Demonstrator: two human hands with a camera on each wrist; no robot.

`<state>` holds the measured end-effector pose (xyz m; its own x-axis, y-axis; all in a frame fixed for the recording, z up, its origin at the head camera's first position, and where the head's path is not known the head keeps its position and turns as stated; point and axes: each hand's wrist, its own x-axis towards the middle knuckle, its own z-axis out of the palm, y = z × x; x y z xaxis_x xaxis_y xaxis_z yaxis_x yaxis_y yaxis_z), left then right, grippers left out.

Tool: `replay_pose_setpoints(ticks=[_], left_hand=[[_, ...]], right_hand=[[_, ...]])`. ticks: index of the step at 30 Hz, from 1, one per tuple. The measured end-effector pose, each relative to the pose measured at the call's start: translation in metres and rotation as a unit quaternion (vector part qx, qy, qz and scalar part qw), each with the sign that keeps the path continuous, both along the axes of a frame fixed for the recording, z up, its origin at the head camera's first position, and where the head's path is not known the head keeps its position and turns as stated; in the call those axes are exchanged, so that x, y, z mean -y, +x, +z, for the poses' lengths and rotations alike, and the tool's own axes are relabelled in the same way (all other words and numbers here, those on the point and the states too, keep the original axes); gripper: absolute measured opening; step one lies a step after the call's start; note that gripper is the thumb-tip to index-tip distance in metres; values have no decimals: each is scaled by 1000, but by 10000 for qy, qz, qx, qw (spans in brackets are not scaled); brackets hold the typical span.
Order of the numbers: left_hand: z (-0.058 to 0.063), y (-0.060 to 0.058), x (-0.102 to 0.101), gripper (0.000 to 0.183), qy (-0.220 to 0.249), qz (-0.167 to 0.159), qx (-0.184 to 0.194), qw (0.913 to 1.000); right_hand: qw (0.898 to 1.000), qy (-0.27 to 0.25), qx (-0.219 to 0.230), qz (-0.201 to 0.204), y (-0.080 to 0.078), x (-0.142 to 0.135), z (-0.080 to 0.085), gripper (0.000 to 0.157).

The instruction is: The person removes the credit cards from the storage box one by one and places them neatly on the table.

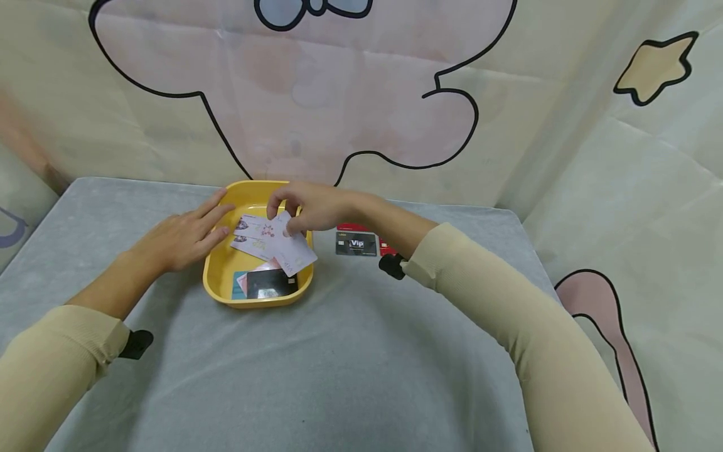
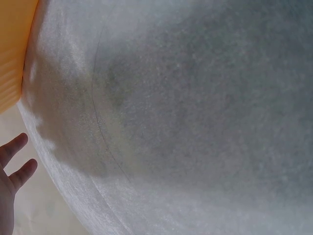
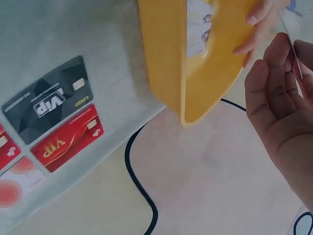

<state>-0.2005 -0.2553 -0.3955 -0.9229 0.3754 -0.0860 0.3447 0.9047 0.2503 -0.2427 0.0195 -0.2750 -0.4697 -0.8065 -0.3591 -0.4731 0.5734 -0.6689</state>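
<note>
A yellow plastic basin stands toward the back of the cloth-covered table. My right hand is over its right side, pinching a white card between thumb and fingers. That card appears nearly edge-on in the right wrist view. My left hand rests at the basin's left rim with its fingers extended and spread. Other white cards with small printed figures lie inside the basin. Near its front are a black card, a teal card and a pinkish card partly hidden beneath the black one.
Right of the basin, a dark VIP card lies by red cards, partly covered by my right forearm. The right wrist view shows a red VIP card and a pink-and-white card there. A printed backdrop hangs behind the table.
</note>
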Motion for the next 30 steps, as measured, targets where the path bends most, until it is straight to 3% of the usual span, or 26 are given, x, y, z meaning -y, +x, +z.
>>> replay_pose_setpoints(ticks=[8, 14, 23, 30], left_hand=[[-1, 0, 0, 65, -31, 37, -57, 10000], [-1, 1, -1, 65, -65, 44, -73, 9999], [-1, 2, -1, 65, -47, 46, -49, 10000], [0, 2, -1, 65, -54, 35, -44, 10000]], right_hand=[[9986, -180, 325, -378, 1, -23, 4, 21], [9969, -211, 452, -610, 0, -45, 4, 38], [9953, 169, 262, -912, -9, -81, -8, 50], [9933, 247, 389, -1060, -12, -102, -24, 55]])
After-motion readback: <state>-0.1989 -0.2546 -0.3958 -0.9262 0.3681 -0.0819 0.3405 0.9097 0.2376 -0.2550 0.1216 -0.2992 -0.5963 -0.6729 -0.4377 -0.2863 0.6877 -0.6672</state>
